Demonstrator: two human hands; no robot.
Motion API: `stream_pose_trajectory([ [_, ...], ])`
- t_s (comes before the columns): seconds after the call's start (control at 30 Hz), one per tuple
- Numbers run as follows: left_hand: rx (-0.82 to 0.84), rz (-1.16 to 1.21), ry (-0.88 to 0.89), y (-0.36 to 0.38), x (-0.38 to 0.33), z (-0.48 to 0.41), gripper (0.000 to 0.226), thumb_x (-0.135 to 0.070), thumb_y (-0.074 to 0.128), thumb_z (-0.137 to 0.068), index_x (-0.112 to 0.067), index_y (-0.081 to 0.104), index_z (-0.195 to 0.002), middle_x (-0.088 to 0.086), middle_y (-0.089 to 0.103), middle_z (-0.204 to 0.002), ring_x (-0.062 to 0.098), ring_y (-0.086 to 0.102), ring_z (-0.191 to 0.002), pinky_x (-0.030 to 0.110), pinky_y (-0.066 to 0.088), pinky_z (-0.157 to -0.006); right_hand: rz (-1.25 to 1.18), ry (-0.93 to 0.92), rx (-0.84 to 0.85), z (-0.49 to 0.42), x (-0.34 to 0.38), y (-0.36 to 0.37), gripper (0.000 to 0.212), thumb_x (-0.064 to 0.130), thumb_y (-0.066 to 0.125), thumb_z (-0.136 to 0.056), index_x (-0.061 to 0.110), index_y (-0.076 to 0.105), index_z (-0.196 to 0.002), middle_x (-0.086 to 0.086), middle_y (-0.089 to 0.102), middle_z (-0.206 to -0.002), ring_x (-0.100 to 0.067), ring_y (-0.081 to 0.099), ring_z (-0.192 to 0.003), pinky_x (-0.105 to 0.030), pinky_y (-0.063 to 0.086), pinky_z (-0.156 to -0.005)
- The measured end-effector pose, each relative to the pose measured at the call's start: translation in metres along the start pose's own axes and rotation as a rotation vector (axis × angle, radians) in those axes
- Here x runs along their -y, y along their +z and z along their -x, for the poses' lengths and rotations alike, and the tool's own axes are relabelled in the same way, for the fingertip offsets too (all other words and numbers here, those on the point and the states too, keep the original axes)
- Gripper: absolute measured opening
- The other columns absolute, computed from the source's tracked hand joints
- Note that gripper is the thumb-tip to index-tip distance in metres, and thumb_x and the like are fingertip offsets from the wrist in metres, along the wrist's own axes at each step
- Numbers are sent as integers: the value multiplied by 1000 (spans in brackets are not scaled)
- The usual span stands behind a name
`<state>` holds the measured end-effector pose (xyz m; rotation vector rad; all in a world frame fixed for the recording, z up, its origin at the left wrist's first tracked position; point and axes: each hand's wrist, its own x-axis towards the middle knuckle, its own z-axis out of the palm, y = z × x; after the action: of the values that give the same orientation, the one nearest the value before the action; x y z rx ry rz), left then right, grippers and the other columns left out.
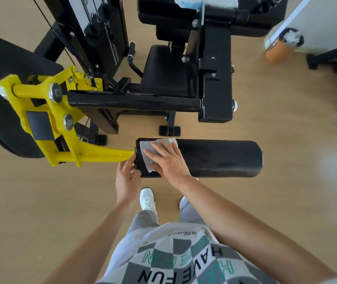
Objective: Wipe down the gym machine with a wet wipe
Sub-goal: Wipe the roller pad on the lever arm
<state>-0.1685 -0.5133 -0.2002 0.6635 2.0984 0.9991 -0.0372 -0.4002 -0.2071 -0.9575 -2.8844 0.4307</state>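
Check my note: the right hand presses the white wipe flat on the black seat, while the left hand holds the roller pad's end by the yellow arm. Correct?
Not quite. In the head view the right hand presses the white wipe flat on the black roller pad, not the seat. The left hand does hold the pad's end by the yellow arm.

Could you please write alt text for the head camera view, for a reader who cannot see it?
Seen from above, a person's right hand presses a white wet wipe flat onto one end of the black roller pad of a gym machine, while the left hand grips that end, where a yellow lever arm meets it.
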Motion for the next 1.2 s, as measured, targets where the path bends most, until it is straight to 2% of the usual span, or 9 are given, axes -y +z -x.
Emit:
stream_pose_trajectory([
  [0.1, -9, -203, 132, 2, 1, 1, 63, -4, 59, -89, -19, 48, -149, -1, 50, -130, 22, 52, -117, 39, 50, -95, -13, 88, -68, 30, -33, -6, 50, 34, 64, -97, 25, 53, -145, -4, 47, -148, -31, 39, -140, -55, 30, -119],
  [0.2, -18, -320, 188, 5, -7, -1, 67, -17, 70, -89, -22, 45, -151, 1, 46, -141, 24, 42, -128, 38, 44, -97, -13, 207, -110, 67, -74, -17, 51, 37, 66, -96, 24, 54, -144, -2, 48, -147, -30, 40, -140, -54, 34, -116],
  [0.4, -13, -402, 185, 14, -19, -19, 75, -40, 78, -87, -18, 45, -151, 8, 44, -147, 32, 40, -134, 49, 47, -98, -19, 513, -80, 128, -140, -45, 57, 37, 65, -96, 26, 48, -149, -1, 43, -155, -27, 32, -147, -53, 36, -117],
  [0.57, -28, -428, 203, 16, -18, -20, 77, -42, 80, -85, -18, 47, -151, 10, 46, -147, 34, 42, -134, 51, 48, -94, -54, 773, -109, 153, -177, -60, 54, 40, 59, -99, 28, 46, -150, 4, 37, -158, -25, 23, -149, -48, 37, -116],
  [0.63, -35, -423, 201, 17, -19, -21, 77, -42, 81, -84, -18, 49, -150, 11, 48, -145, 34, 44, -132, 52, 49, -93, -58, 824, -111, 152, -180, -58, 53, 42, 57, -100, 29, 46, -150, 2, 35, -159, -27, 21, -150, -47, 34, -117],
  [0.77, -46, -397, 184, 17, -18, -23, 77, -43, 84, -81, -21, 52, -147, 7, 50, -142, 32, 48, -129, 51, 52, -92, -67, 813, -124, 137, -157, -47, 48, 39, 52, -102, 27, 47, -148, -3, 37, -157, -30, 23, -148, -58, 27, -118],
  [0.9, -54, -369, 166, 15, -19, -25, 76, -46, 85, -78, -26, 54, -144, -1, 51, -138, 28, 53, -123, 50, 55, -88, -43, 652, -102, 116, -118, -37, 48, 36, 55, -99, 25, 50, -145, -4, 40, -157, -31, 25, -150, -63, 23, -119],
  [1.07, -66, -366, 158, 15, -19, -24, 76, -47, 85, -77, -29, 54, -143, -5, 51, -135, 24, 55, -120, 46, 54, -85, -45, 432, -57, 95, -71, -19, 61, 29, 68, -95, 29, 42, -151, -3, 35, -161, -33, 22, -153, -60, 15, -124],
  [1.2, -63, -371, 166, 15, -18, -25, 75, -48, 85, -77, -29, 54, -143, -6, 51, -135, 24, 56, -120, 45, 54, -84, 16, 348, -30, 110, -93, -28, 60, 30, 62, -99, 32, 37, -154, 0, 33, -162, -31, 22, -153, -54, 19, -124],
])
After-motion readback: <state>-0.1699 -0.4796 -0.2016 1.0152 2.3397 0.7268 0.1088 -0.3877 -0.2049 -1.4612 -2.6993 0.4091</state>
